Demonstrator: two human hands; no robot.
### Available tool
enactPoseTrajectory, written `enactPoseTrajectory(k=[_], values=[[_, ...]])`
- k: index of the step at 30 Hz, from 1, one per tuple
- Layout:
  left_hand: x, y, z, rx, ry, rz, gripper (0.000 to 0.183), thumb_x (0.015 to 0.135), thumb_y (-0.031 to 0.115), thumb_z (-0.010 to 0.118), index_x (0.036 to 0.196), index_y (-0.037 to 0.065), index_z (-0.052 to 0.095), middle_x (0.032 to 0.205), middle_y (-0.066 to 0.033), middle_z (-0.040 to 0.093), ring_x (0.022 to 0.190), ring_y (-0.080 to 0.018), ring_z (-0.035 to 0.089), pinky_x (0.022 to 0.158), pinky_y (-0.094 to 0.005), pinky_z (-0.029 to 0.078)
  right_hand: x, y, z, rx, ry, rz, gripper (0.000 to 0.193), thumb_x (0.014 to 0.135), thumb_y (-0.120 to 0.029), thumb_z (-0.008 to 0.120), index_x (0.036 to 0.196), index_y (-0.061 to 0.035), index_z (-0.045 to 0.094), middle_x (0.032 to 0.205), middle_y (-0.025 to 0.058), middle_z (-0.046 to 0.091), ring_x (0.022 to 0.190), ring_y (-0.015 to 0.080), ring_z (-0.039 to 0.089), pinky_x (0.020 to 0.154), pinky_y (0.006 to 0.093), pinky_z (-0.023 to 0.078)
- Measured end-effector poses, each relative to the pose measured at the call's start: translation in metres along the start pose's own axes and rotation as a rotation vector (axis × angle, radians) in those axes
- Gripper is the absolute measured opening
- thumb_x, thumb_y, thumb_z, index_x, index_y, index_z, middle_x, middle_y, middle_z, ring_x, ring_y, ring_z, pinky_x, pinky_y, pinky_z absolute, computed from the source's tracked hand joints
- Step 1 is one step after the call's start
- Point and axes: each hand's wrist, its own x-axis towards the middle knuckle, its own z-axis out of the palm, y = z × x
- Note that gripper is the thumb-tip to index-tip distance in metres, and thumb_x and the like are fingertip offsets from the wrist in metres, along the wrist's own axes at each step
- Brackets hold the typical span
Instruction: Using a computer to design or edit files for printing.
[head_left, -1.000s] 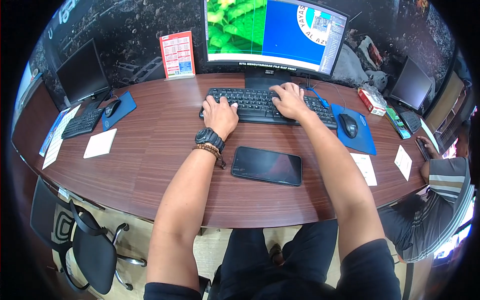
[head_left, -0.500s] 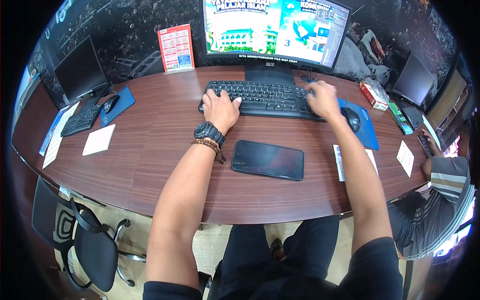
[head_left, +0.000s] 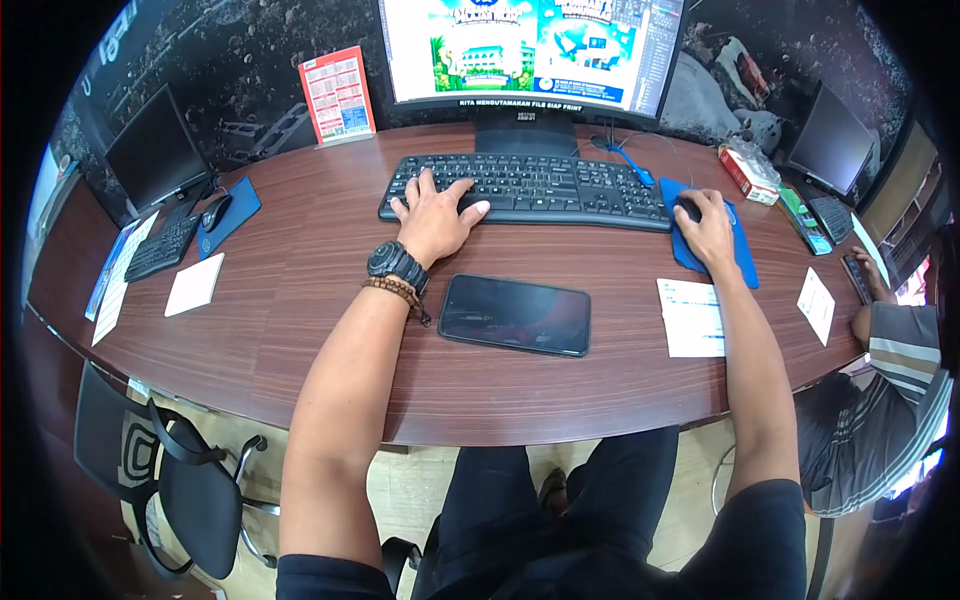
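Left hand: my left hand (head_left: 438, 218) is spread wide, fingers fanned over the left part of the keyboard (head_left: 540, 190), thumb out by its front edge; it grips nothing.
Right hand: my right hand (head_left: 706, 228) is curled narrow over the black mouse (head_left: 685, 212), which sits on the left side of the blue pad (head_left: 744, 264).
Keys: I'd do well to keep the left fingers light and press one at a time, since a resting thumb could easily catch a key.
Mouse grip: loose, I think, with the heel of the hand settled, so small shifts stay steady while my eyes are on the curved monitor (head_left: 530, 50).
Pad edges: the keyboard's right end crowds the pad on the left, so leftward travel is tight; more blue lies to the right and toward me.
Beyond the pad: the red box (head_left: 747, 176) sits past its upper right, the blue cable (head_left: 632, 163) behind the keyboard's right end.
Between my forearms: the phone (head_left: 516, 315) lies flat, its left corner just beside my bracelet (head_left: 398, 290); I'd lift that wrist before sliding it.
Under the right forearm's line: a printed sheet (head_left: 690, 318), partly hidden; whether I touch it, I can't tell.
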Motion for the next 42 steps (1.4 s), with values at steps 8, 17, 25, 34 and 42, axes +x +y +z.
enactPoseTrajectory(k=[8,17,25,34,42], values=[[0.003,-0.001,0.000,0.039,-0.012,0.002,0.060,0.094,0.056,0.057,0.143,0.021,0.053,0.155,-0.0340,0.024,0.145,-0.0513,0.018,0.112,-0.0727,0.012,0.004,0.005,0.006,0.032,0.003,-0.020,0.038,0.084,-0.027,0.064,0.116,-0.0089,0.070,0.120,0.0173,0.061,0.114,0.0359,0.060,0.099,0.0425,0.047],[0.005,0.003,-0.001,0.037,-0.006,-0.002,0.064,0.092,0.061,0.058,0.143,0.024,0.054,0.155,-0.0340,0.024,0.146,-0.0498,0.017,0.112,-0.0719,0.012,0.005,0.011,0.008,0.039,0.037,-0.027,0.041,0.083,-0.027,0.065,0.120,-0.0091,0.068,0.121,0.0189,0.060,0.115,0.0383,0.059,0.099,0.0437,0.048],[0.005,0.011,-0.002,0.031,0.069,-0.056,0.055,0.094,0.058,0.056,0.139,0.026,0.058,0.155,-0.0340,0.024,0.145,-0.0506,0.020,0.113,-0.0679,0.018,0.011,0.003,-0.004,-0.013,-0.053,0.093,0.053,0.081,-0.037,0.065,0.128,-0.0127,0.064,0.125,0.0215,0.056,0.116,0.0407,0.058,0.099,0.0456,0.048],[0.009,-0.011,-0.002,0.052,0.278,-0.186,0.058,0.086,0.032,0.074,0.122,-0.010,0.054,0.124,-0.0263,0.048,0.117,-0.0441,0.050,0.096,-0.0506,0.049,0.000,0.001,0.002,0.136,0.048,-0.009,0.037,0.080,-0.023,0.065,0.113,-0.0071,0.069,0.118,0.0179,0.059,0.109,0.0383,0.061,0.095,0.0437,0.049],[0.011,-0.010,-0.003,0.105,0.239,-0.185,0.057,0.086,0.037,0.073,0.104,-0.015,0.061,0.123,-0.0268,0.048,0.114,-0.0431,0.051,0.095,-0.0473,0.050,-0.002,-0.001,-0.002,0.159,0.054,-0.024,0.036,0.079,-0.020,0.066,0.112,-0.0061,0.069,0.113,0.0174,0.060,0.106,0.0375,0.062,0.093,0.0436,0.050]])
